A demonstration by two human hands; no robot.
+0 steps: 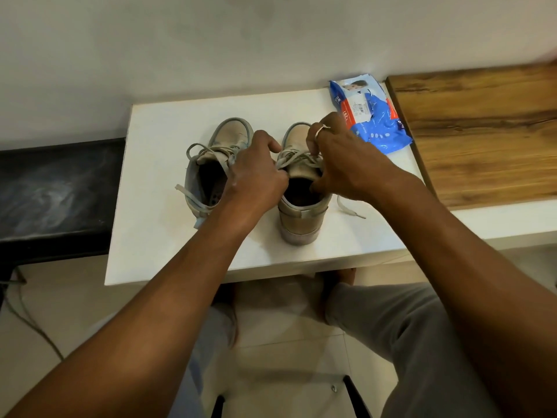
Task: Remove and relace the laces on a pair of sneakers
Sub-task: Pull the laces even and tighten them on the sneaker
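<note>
Sneakers on white table [150, 206]: left sneaker [211, 164] laced, idle; left hand [256, 173] pinches lace [297, 158] of right sneaker [301, 206], right hand [334, 155] grips its crossings, apparently loosening them; blue packet [376, 122] behind.

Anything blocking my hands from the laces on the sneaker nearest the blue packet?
Nothing visible. The left hand and right hand already pinch the laces on that sneaker. The other sneaker stands to its side, and the packet lies farther back on the table, not between them.
</note>
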